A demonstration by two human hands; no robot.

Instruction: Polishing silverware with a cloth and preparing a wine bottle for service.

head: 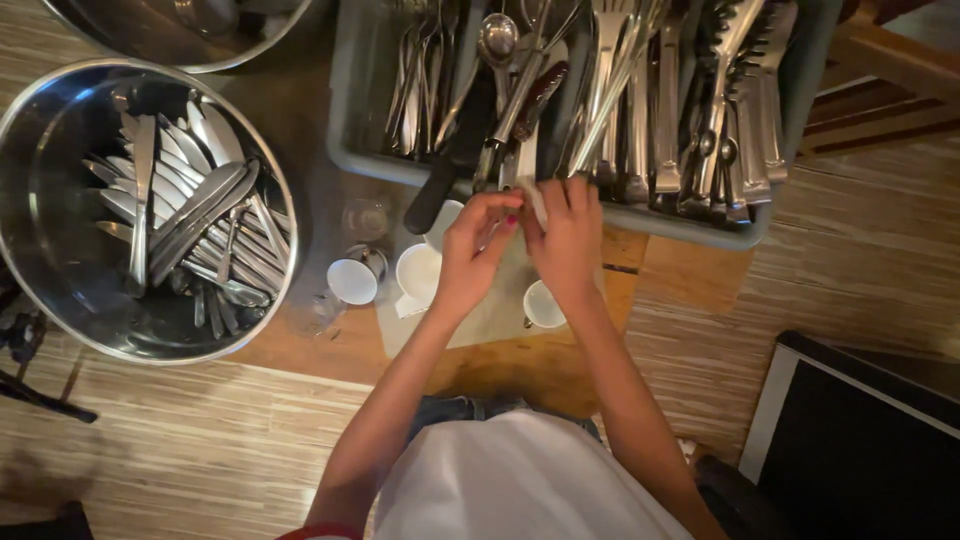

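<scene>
Wooden bench (690,275) under us carries a grey cutlery tub (352,100) at twelve o'clock, where our left hand (468,255) and right hand (567,238) pinch a small white cloth (532,200) that could snag the tongs (735,90) and tip white cups (418,272).

Large steel bowl (40,200) at left, filled with table knives (195,225). Second steel bowl (170,35) above it, cut off by the frame edge. Small white cups (352,281) stand on the wooden floor (200,440). Dark cabinet (860,430) with pale edge at lower right.
</scene>
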